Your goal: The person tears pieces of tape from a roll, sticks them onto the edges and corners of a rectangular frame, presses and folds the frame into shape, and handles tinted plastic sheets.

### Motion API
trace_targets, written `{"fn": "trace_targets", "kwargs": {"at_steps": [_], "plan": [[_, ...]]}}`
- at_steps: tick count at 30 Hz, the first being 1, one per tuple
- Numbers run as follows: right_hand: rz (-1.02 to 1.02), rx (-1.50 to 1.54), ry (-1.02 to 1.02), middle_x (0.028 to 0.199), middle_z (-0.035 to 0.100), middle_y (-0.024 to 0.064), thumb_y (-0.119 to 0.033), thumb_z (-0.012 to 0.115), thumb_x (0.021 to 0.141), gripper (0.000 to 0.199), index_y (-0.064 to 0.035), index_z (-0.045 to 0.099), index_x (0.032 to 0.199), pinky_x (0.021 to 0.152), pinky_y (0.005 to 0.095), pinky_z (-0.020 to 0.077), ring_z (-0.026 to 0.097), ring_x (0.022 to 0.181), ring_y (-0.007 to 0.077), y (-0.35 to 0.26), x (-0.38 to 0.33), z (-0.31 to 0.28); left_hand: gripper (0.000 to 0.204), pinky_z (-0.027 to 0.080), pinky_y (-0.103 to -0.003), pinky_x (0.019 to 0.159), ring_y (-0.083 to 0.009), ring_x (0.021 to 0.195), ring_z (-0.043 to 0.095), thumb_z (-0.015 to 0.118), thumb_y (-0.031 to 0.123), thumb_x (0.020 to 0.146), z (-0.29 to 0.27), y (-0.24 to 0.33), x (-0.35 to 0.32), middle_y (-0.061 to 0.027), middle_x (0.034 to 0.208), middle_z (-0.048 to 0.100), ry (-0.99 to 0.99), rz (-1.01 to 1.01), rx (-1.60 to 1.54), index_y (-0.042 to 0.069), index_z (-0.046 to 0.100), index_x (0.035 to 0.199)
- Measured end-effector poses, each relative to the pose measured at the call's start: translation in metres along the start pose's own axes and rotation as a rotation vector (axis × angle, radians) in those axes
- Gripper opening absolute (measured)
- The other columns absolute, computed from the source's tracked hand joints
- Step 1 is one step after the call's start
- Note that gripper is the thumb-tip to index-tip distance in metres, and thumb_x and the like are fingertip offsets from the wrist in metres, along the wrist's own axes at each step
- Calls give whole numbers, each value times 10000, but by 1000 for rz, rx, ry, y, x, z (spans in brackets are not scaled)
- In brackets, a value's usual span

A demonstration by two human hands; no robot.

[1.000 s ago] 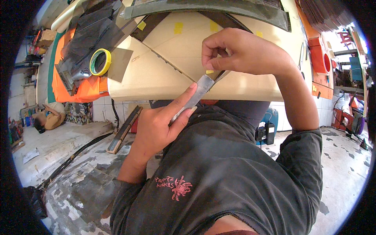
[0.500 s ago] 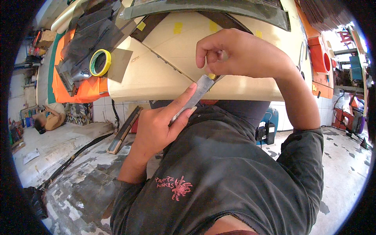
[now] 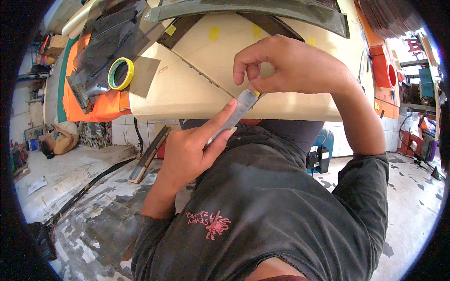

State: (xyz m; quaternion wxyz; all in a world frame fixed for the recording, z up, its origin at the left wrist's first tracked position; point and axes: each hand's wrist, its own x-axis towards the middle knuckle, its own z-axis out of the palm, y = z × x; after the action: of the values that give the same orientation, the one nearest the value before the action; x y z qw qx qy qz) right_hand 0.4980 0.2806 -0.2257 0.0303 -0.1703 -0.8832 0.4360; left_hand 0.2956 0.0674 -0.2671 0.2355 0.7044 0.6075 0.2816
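My left hand (image 3: pixel 190 147) is closed round a flat grey strip (image 3: pixel 239 112), with the index finger stretched along it and the thumb on the other edge. The strip slants up toward the table's near edge. A small piece of yellow tape (image 3: pixel 256 92) sits at its upper end. Over that end, my right hand (image 3: pixel 276 65) is bent inward with curled fingers, its thumb tip touching the yellow tape. Whether a fingertip pinches the tape from behind is hard to see.
A cream-covered table (image 3: pixel 187 105) carries dark frame pieces (image 3: pixel 276 28) with yellow tape bits, a yellow tape roll (image 3: pixel 121 74), dark translucent sheets (image 3: pixel 110 35) and orange cloth (image 3: pixel 89 110). A wooden-edged bar (image 3: pixel 149 157) leans below. Another person (image 3: pixel 64 140) is low at the far left.
The strip's upper end has shifted slightly up and right, and the yellow tape now shows on its tip. My right thumb has come down onto it.
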Motion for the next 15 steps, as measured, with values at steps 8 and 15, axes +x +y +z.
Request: {"fn": "trace_targets", "kwargs": {"at_steps": [8, 15], "plan": [[27, -8, -13, 832, 685, 69, -140, 718, 907, 178, -57, 736, 1064, 785, 363, 518, 664, 824, 205, -3, -3, -2, 597, 504, -393, 530, -268, 515, 650, 767, 201, 992, 2, 1, 1, -128, 692, 706, -7, -4, 4, 215, 600, 1565], [117, -29, -12, 855, 691, 69, -149, 731, 908, 163, -69, 735, 1050, 775, 368, 522, 670, 837, 208, -9, -6, -2, 600, 514, -385, 540, -260, 520, 657, 766, 194, 992, 4, 3, 2, -130, 703, 714, 5, -8, -14, 214, 597, 1567]]}}
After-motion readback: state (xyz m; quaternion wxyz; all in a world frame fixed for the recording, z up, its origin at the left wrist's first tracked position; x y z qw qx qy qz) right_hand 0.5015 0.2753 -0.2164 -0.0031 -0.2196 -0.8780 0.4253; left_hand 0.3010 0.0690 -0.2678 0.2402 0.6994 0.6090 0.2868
